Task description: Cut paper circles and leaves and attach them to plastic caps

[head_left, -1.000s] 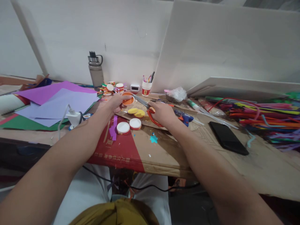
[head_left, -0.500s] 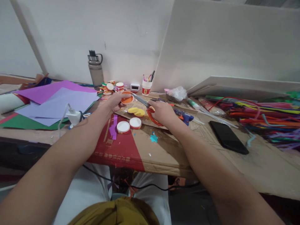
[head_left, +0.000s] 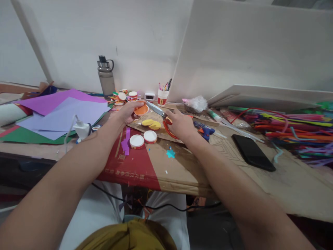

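My left hand (head_left: 129, 111) pinches an orange paper piece (head_left: 142, 110) with a pale curved edge. My right hand (head_left: 180, 123) is wrapped round the orange-red handles of a pair of scissors (head_left: 156, 110). The blades point up and left, with their tips beside the paper's upper edge; whether they touch it I cannot tell. Below the hands lie yellow rounded pieces (head_left: 151, 124) and two round white-topped discs with red sides, a left one (head_left: 136, 141) and a right one (head_left: 150, 136). A blue star-like cutout (head_left: 170, 153) is nearer me.
A water bottle (head_left: 106, 78), a small clock (head_left: 150, 97) and a paper cup of pens (head_left: 163, 97) stand along the wall. Coloured sheets (head_left: 65, 114) and a white plug (head_left: 81, 129) are at left. A phone (head_left: 253, 152), a blue glue gun (head_left: 206, 132) and pipe cleaners (head_left: 299, 128) lie right.
The orange paper has tilted slightly in my left hand, and the scissor blades have turned a little. Both hands stay in nearly the same place, still gripping their things.
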The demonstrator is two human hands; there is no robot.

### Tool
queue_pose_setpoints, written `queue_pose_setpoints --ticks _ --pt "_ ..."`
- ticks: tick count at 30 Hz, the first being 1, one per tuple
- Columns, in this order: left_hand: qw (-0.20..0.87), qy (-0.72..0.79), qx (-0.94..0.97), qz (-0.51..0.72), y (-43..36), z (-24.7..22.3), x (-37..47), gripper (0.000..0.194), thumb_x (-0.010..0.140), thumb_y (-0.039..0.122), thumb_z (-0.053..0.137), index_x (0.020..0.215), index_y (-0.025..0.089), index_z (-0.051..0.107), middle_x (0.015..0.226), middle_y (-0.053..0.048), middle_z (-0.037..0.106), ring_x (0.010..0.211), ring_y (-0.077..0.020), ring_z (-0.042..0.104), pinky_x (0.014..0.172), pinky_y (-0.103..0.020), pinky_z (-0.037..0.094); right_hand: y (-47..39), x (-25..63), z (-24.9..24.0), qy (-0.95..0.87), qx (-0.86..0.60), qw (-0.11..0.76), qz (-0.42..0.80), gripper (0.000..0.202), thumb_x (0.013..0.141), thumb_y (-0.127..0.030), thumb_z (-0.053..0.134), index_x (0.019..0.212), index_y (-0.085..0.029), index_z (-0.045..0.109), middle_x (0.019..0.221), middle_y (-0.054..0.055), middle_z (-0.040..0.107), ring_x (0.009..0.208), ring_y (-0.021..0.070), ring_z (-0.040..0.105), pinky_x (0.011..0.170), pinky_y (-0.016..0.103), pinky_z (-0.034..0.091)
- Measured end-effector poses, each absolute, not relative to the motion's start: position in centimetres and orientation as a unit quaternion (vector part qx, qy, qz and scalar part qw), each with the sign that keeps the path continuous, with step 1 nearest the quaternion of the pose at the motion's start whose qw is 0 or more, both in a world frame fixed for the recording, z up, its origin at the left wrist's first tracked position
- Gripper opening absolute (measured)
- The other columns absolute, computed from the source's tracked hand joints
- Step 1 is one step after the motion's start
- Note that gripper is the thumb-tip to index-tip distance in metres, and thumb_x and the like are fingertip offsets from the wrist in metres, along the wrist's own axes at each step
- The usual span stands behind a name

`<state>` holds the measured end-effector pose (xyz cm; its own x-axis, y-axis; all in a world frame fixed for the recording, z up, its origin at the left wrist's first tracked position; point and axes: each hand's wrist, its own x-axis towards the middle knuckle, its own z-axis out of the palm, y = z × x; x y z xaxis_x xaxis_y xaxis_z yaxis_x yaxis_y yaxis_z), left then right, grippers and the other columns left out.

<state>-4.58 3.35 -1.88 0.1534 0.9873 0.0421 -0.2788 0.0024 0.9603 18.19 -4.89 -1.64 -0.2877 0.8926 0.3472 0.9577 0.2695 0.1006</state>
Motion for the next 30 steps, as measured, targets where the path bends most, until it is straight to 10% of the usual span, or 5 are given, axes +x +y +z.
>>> queue_pose_setpoints --ticks 30 --pt "0.626 0.366 0.479 0.494 3.39 -1.49 -4.8 0.009 0.067 0.013 0.069 0.07 0.012 0.061 0.055 0.001 0.051 0.036 -0.0024 0.037 0.031 -0.012 0.014 -4.17 18.22 -1.89 -0.806 -0.562 0.103 -0.154 0.035 0.089 -0.018 0.047 0.121 -0.021 0.061 0.11 0.011 0.073 0.095 0.0267 0.068 0.07 0.032 0.046"
